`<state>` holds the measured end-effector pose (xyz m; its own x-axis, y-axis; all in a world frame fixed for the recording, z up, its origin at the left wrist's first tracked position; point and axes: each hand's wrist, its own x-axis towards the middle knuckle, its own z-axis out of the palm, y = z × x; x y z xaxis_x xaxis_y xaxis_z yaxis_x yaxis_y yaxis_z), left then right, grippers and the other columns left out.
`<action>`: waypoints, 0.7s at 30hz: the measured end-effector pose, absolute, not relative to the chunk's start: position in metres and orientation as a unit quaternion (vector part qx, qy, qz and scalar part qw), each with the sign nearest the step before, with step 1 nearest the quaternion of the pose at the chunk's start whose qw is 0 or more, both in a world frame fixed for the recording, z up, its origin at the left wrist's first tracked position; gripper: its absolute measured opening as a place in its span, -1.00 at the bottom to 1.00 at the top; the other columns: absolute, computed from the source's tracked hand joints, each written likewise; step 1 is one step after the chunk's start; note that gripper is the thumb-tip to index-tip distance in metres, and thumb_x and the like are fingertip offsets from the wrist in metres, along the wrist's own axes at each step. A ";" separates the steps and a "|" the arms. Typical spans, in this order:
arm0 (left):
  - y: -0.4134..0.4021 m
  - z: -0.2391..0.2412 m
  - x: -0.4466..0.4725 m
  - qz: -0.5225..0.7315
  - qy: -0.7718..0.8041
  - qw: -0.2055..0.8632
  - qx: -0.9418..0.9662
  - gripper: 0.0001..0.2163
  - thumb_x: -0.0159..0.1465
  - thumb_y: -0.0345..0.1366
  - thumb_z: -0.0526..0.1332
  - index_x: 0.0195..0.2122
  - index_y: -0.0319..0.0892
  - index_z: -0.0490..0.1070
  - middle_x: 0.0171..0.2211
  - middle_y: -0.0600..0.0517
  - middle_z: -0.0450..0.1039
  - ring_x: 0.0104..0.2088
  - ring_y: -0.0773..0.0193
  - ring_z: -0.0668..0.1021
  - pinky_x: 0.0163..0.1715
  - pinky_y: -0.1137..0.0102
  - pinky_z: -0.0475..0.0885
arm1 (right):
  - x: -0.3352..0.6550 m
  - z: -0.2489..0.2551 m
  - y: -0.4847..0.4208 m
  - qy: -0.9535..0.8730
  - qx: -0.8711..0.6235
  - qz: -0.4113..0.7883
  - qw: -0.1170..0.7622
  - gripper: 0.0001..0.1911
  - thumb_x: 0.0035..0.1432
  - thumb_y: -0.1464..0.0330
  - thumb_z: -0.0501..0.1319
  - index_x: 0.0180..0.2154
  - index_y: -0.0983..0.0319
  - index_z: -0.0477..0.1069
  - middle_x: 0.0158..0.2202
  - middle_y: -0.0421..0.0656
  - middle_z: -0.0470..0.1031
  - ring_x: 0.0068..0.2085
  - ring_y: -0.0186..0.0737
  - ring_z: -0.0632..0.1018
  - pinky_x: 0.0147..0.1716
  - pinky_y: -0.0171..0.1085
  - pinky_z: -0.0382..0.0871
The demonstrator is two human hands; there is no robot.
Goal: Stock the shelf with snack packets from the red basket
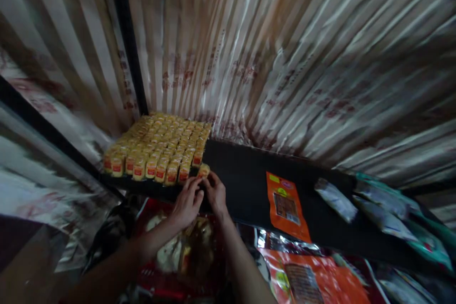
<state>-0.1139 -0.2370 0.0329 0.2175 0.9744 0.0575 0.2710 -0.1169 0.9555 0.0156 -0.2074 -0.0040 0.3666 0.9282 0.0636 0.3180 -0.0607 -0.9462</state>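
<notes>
Rows of small yellow snack packs (156,145) with red labels stand close together at the left end of a black shelf (238,175). At the front right corner of this block, one yellow snack pack (203,170) is at the fingertips of both hands. My right hand (215,194) has its thumb and fingers closed on it from the right. My left hand (188,202) meets it from the left with curled fingers, close beside the front row. The lower part of the pack is hidden behind the fingers.
An orange flat packet (287,206) lies on the shelf to the right, then a silvery packet (336,199) and several green-and-white packets (388,206). Below the front edge are a dark red bag (147,266) and another orange packet (320,278). Wrinkled printed sheeting (249,57) covers the wall behind.
</notes>
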 end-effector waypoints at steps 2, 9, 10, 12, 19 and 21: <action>-0.236 0.024 -0.106 0.396 0.493 0.469 0.617 -0.62 0.26 -0.23 0.06 0.10 -0.11 0.30 0.18 -0.11 0.19 0.16 0.13 0.33 0.23 0.21 0.15 | 0.013 -0.007 -0.195 -0.480 -0.657 0.309 0.493 -0.66 0.04 0.20 0.19 -0.16 0.22 0.50 -0.24 -0.11 0.58 -0.24 -0.16 0.55 -0.16 -0.22 0.38; -0.220 0.006 -0.088 0.423 0.503 0.482 0.580 -0.51 0.30 -0.20 0.00 0.25 -0.19 0.07 0.32 -0.13 -0.03 0.32 0.16 0.07 0.32 0.23 -0.09 | 0.003 -0.011 -0.171 -0.501 -0.689 0.269 0.449 -0.65 0.02 0.26 0.16 -0.15 0.24 0.50 -0.21 -0.06 0.55 -0.20 -0.13 0.52 -0.16 -0.22 0.37; -0.219 0.005 -0.088 0.421 0.505 0.481 0.581 -0.50 0.30 -0.21 -0.01 0.26 -0.21 0.06 0.33 -0.14 -0.05 0.33 0.17 0.05 0.32 0.23 -0.11 | 0.002 -0.011 -0.169 -0.501 -0.693 0.264 0.445 -0.64 0.02 0.26 0.16 -0.15 0.24 0.50 -0.21 -0.06 0.54 -0.20 -0.13 0.51 -0.15 -0.21 0.36; -0.217 0.004 -0.088 0.415 0.508 0.481 0.582 -0.48 0.30 -0.20 -0.01 0.27 -0.25 0.03 0.34 -0.16 -0.08 0.33 0.18 0.02 0.32 0.24 -0.14 | 0.000 -0.011 -0.167 -0.499 -0.694 0.265 0.446 -0.64 0.02 0.26 0.16 -0.14 0.24 0.50 -0.23 -0.07 0.53 -0.21 -0.13 0.50 -0.15 -0.21 0.36; -0.217 0.000 -0.091 0.412 0.498 0.504 0.573 -0.44 0.31 -0.11 -0.01 0.29 -0.23 0.01 0.36 -0.12 -0.15 0.35 0.21 -0.05 0.32 0.30 -0.19 | -0.004 -0.017 -0.171 -0.479 -0.655 0.277 0.515 -0.55 0.03 0.27 0.14 -0.03 0.27 0.42 -0.12 -0.02 0.49 -0.16 -0.15 0.50 -0.10 -0.21 0.37; -0.217 -0.001 -0.091 0.413 0.493 0.514 0.568 -0.43 0.30 -0.09 0.00 0.29 -0.22 0.02 0.36 -0.11 -0.14 0.35 0.20 -0.04 0.32 0.31 -0.19 | -0.005 -0.019 -0.172 -0.480 -0.648 0.272 0.525 -0.55 0.04 0.28 0.13 -0.03 0.29 0.41 -0.11 0.00 0.48 -0.14 -0.14 0.50 -0.07 -0.19 0.36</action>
